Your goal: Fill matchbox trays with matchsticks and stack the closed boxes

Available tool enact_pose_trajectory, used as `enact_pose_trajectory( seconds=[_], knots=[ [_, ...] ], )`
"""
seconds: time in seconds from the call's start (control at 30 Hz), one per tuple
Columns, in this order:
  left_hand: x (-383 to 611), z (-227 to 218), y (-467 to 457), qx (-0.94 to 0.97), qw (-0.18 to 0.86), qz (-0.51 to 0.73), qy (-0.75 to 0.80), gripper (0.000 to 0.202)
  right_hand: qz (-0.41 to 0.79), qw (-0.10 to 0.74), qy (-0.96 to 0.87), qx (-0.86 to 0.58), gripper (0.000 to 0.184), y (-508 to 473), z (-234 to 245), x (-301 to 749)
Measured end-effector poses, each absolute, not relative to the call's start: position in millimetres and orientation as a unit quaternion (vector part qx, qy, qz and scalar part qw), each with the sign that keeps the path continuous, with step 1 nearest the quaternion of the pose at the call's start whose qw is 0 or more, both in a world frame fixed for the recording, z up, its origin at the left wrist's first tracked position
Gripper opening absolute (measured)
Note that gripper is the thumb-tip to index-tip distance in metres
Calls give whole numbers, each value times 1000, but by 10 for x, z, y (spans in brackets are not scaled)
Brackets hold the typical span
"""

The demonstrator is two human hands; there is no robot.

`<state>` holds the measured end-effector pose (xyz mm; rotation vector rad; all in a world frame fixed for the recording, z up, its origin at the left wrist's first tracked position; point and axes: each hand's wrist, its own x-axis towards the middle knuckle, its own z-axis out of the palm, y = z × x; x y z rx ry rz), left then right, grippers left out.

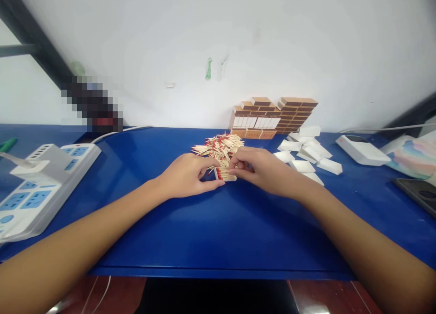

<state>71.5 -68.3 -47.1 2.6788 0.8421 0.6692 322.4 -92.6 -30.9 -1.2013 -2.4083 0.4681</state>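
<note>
A small white matchbox tray (230,178) with red-tipped matches in it lies on the blue table. My left hand (190,174) grips its left end between thumb and fingers. At the tray's right end is my right hand (256,167), its thumb and forefinger pinched together over the matches; whatever is between those fingertips is too small to make out. Right behind both hands rises a loose heap of matches (223,147), heads pointing in many directions.
Matchboxes (260,114) stand stacked against the wall. Several white trays (308,150) lie scattered at the right, near a white device (363,149) and a dark phone (417,193). A white power strip (47,191) occupies the left side of the blue table (218,241).
</note>
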Motion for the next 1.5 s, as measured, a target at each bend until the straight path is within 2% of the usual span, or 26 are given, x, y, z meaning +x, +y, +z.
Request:
enact_pose_trajectory(
  seconds=[0.3, 0.47, 0.67, 1.03, 1.5],
  knots=[
    [714, -479, -688, 920, 133, 220, 297, 34, 160, 234, -859, -427, 11, -944, -260, 3223],
    [718, -468, -685, 910, 134, 236, 314, 36, 104, 273, -843, -453, 17, -909, -239, 3297],
    [733, -471, -715, 901, 145, 259, 315, 36, 85, 278, -834, -469, 16, -874, -249, 3327],
    [785, -451, -824, 912, 188, 212, 296, 36, 36, 281, -812, -510, 18, -825, -213, 3383],
    [753, -433, -802, 913, 156, 226, 301, 37, 38, 282, -793, -539, 20, -810, -224, 3394]
  ],
)
